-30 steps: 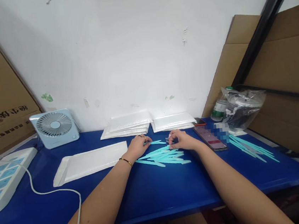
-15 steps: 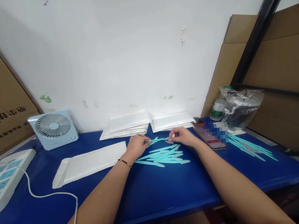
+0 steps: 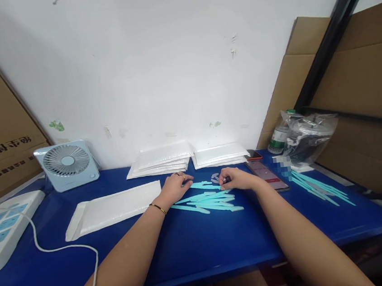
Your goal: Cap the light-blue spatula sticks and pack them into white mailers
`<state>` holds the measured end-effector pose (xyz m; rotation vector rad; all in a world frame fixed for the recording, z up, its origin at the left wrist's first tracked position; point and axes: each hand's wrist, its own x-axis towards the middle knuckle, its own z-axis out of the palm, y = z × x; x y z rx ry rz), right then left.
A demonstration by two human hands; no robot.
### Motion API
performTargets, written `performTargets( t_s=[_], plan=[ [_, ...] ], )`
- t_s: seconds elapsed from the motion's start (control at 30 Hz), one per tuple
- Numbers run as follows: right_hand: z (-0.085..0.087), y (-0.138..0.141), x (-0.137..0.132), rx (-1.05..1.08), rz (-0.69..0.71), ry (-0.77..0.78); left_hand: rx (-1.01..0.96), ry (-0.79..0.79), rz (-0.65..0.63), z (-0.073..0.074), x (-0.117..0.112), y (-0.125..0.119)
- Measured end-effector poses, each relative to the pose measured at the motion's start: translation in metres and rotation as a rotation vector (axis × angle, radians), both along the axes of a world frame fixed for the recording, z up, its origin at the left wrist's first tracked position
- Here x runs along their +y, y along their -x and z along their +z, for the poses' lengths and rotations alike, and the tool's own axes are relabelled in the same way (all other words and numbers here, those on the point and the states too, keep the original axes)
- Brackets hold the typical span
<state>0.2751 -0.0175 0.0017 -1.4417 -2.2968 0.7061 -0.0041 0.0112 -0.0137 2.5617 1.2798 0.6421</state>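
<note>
Left hand [image 3: 175,188]: at the turquoise sticks [image 3: 201,186], finger grip unclear to me
Right hand [image 3: 234,179]: fingertips bunched, grip likewise unclear
Sticks' long axis: left-right, roughly along worktop's [image 3: 209,250] near edge

Carton [image 3: 7,117], L, upper line: lg. dark Chinese chars., upside down; exact rdg. uncertain.
Carton, reg. mark: ® in circle, lower L of upper line.
Carton, lower line: row of dark chars., also inverted, cut by pic. edge; too blurred to transcribe.
Bottle [image 3: 278,139], R: green/white label; print too sm. to read.
Phone [image 3: 266,176] screen: lit, w/ red bar; txt illeg.
Fan [image 3: 67,167], front: sm. mark below grille, illeg.
</note>
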Motion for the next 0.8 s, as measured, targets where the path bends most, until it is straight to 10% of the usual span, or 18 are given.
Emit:
performTargets(
  t_s=[0.3, 0.8],
  plan=[
    [-0.001, 0.014, 0.0, 0.23, 0.004, -0.026, 0.006, 0.017, -0.139, 0.015, -0.017, -0.012],
    [-0.008, -0.011, 0.01, 0.339, -0.125, 0.008, 0.058, 0.035, 0.042, 0.014, -0.007, 0.003]
  ],
)
